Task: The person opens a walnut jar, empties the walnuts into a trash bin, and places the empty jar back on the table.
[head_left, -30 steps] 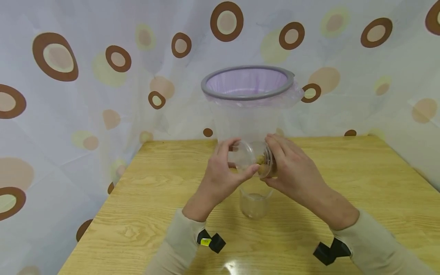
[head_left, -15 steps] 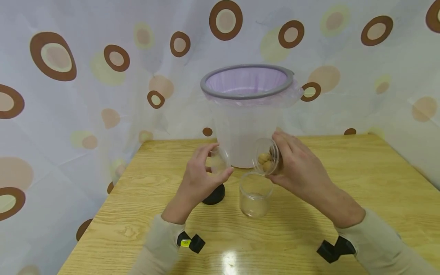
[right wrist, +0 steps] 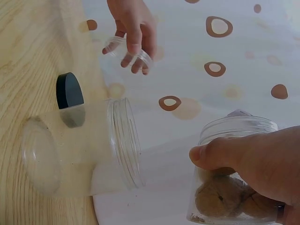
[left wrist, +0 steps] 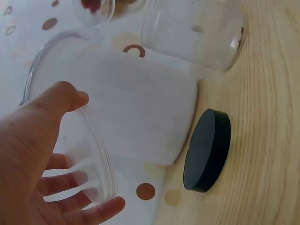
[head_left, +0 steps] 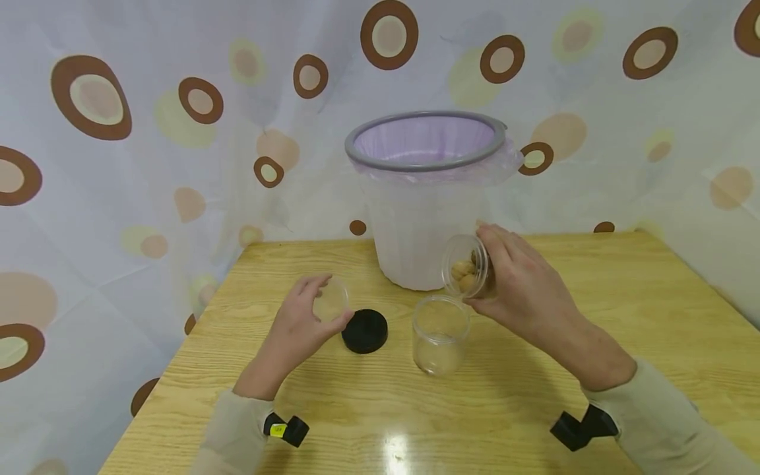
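Two clear jars, two lids. Right hand (head_left: 516, 284) grips one tilted jar of walnuts (head_left: 466, 267) above the empty jar (head_left: 441, 335). Left hand (head_left: 299, 323) holds one clear lid (head_left: 330, 299); one black lid (head_left: 365, 330) lies just right of it.

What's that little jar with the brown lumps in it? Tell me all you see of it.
The jar is small, round and looks like clear plastic, with no lid on. Brown, walnut-like lumps sit inside. The right hand grips it, tilted with its mouth toward the left, just above an empty clear jar standing on the table.
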Demonstrator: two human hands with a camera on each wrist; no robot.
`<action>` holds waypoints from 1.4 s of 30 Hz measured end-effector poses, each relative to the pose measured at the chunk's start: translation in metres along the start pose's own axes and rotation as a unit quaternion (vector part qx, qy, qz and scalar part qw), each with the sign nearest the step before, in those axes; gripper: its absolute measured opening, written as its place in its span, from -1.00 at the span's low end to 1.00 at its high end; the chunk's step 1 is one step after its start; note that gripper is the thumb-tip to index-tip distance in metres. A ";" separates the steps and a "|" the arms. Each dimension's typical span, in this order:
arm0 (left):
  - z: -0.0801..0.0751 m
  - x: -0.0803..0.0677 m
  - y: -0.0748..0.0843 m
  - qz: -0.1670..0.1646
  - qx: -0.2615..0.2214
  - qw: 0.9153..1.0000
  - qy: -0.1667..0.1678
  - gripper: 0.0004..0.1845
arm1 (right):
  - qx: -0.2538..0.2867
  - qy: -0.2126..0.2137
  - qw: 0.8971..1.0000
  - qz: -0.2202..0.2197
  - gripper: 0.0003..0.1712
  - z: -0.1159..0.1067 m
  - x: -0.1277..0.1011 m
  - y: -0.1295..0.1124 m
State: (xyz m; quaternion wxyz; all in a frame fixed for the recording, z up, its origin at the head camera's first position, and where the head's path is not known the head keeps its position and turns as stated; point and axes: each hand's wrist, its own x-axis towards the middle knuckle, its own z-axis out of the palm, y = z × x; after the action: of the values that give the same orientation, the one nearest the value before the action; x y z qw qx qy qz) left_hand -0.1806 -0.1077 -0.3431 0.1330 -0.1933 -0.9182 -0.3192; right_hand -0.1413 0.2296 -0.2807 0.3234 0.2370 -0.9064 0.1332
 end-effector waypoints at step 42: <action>-0.008 0.013 -0.029 -0.005 0.123 0.984 -0.132 -0.20 | -0.019 0.007 1.000 -0.006 0.11 -0.011 0.010 0.019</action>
State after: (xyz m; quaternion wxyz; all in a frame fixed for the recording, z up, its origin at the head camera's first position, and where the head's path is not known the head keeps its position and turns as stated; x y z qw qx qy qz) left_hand -0.2042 -0.1306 -0.3478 0.0319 -0.2110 -0.9609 -0.1764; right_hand -0.1527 0.2465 -0.2675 0.3351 0.2357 -0.9049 0.1155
